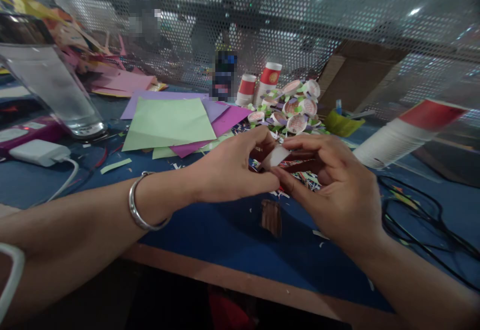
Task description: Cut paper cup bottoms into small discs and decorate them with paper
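Note:
Between both hands is a small white piece, perhaps of paper or card [276,156], pinched at its edges by the fingertips. My left hand [234,165], with a silver bangle on its wrist, grips it from the left with thumb and fingers. From the right, my right hand [333,177] closes thumb and fingers on the same piece. Its lower edge is partly hidden by the fingers. Under the hands lie paper scraps [309,181] and a small ridged brown piece [271,217]. Just behind is a heap of small round paper-cup bottoms [296,122] with green and purple bits.
Green paper sheets [168,122] lie over purple ones. A glass water bottle [56,82] and white charger [39,152] are left. Stacked paper cups [397,137] lean at right above black cables [420,230]. Behind stand cup stacks [269,80], a cardboard box [360,75] and a perforated panel [292,25].

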Action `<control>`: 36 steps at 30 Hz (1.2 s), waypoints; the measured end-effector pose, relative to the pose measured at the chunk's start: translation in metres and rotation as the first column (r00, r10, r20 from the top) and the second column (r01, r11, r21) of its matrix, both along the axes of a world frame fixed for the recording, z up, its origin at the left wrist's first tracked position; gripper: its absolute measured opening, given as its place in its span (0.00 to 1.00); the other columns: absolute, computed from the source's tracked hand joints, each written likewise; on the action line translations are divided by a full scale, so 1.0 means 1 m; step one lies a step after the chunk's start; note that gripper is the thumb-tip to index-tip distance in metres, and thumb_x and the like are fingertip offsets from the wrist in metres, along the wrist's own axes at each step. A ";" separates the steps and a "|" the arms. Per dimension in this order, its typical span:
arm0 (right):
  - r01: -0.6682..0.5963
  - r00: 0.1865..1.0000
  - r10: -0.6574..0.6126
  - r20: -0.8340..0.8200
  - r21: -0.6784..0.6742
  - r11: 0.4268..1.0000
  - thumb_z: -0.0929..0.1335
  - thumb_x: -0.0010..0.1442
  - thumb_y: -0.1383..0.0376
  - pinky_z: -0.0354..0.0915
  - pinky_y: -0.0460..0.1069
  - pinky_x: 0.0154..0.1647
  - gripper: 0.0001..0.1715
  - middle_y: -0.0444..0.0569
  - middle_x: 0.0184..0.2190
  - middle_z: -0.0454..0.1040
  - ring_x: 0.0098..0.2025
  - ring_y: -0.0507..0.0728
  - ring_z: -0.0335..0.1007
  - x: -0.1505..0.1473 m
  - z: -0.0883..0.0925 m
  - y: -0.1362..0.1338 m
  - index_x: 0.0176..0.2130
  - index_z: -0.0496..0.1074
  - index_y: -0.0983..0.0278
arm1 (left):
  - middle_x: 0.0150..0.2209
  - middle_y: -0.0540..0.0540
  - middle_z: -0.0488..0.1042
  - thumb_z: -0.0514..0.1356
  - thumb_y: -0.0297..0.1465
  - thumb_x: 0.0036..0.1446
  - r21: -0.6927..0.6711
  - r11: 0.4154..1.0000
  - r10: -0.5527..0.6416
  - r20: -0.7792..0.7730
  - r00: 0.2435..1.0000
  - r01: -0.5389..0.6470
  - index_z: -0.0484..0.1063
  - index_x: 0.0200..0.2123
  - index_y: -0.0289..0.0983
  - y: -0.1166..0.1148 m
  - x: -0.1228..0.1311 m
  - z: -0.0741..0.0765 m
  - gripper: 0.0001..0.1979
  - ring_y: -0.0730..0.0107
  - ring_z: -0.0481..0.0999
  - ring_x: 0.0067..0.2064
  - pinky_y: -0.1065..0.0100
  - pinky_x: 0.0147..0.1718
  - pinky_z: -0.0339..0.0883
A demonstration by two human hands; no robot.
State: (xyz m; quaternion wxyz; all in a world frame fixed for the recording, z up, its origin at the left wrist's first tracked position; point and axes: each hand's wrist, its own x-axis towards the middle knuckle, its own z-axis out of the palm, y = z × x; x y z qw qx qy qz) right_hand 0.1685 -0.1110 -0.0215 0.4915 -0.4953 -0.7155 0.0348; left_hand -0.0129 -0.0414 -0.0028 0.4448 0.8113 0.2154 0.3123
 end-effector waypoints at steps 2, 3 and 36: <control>-0.013 1.000 0.013 -0.017 -0.021 1.000 0.76 0.59 0.62 0.78 0.59 0.45 0.17 0.50 0.48 0.74 0.41 0.59 0.79 0.001 0.000 0.000 0.48 0.74 0.61 | 0.35 0.50 0.73 0.62 0.26 0.53 -0.187 0.979 -0.078 0.031 0.996 0.082 0.67 0.37 0.37 0.005 -0.001 0.003 0.08 0.70 0.73 0.38 0.68 0.36 0.67; -0.020 0.999 0.019 -0.026 -0.030 0.999 0.76 0.59 0.62 0.78 0.59 0.45 0.17 0.50 0.48 0.74 0.41 0.58 0.79 0.001 0.001 0.000 0.48 0.74 0.60 | 0.34 0.50 0.72 0.61 0.25 0.53 -0.288 0.950 -0.108 0.055 0.993 0.119 0.67 0.36 0.36 0.007 -0.001 0.004 0.06 0.72 0.73 0.37 0.68 0.36 0.67; -0.061 0.996 0.058 -0.065 -0.048 0.997 0.76 0.59 0.64 0.77 0.52 0.37 0.22 0.48 0.44 0.78 0.38 0.57 0.79 0.011 0.016 -0.013 0.52 0.75 0.56 | 0.39 0.48 0.78 0.65 0.26 0.59 -0.634 0.708 -0.113 0.331 0.937 0.310 0.71 0.46 0.39 0.014 0.001 0.001 0.12 0.73 0.79 0.39 0.68 0.42 0.74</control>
